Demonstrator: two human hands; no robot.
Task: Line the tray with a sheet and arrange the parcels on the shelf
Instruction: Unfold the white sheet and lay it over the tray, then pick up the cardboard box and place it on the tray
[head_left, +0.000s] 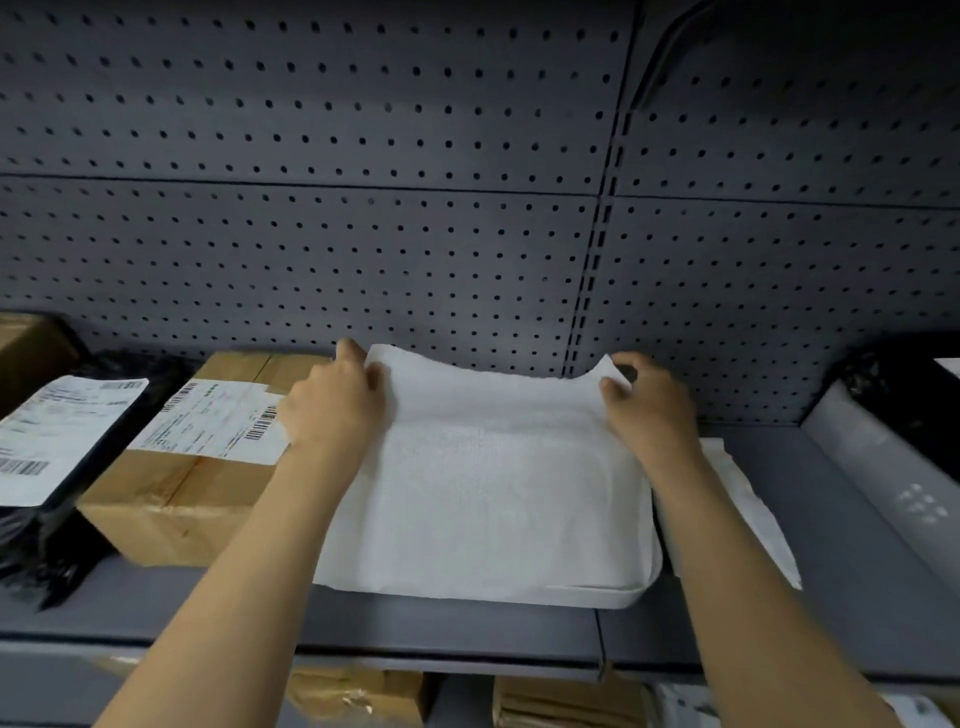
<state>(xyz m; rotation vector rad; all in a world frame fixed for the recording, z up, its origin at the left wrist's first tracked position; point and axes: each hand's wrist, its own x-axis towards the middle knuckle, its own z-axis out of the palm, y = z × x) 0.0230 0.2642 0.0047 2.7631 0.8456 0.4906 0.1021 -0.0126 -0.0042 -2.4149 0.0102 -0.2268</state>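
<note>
A white sheet lies over a white tray in the middle of the grey shelf; only the tray's front right rim shows. My left hand pinches the sheet's far left corner, which is lifted. My right hand pinches the far right corner, also raised. A brown cardboard parcel with a white label stands just left of the tray. Further left lies a black plastic parcel with a label.
A second white sheet lies right of the tray. A grey bag and a black item sit at the far right. Pegboard backs the shelf. Another box stands far left; more parcels show on the shelf below.
</note>
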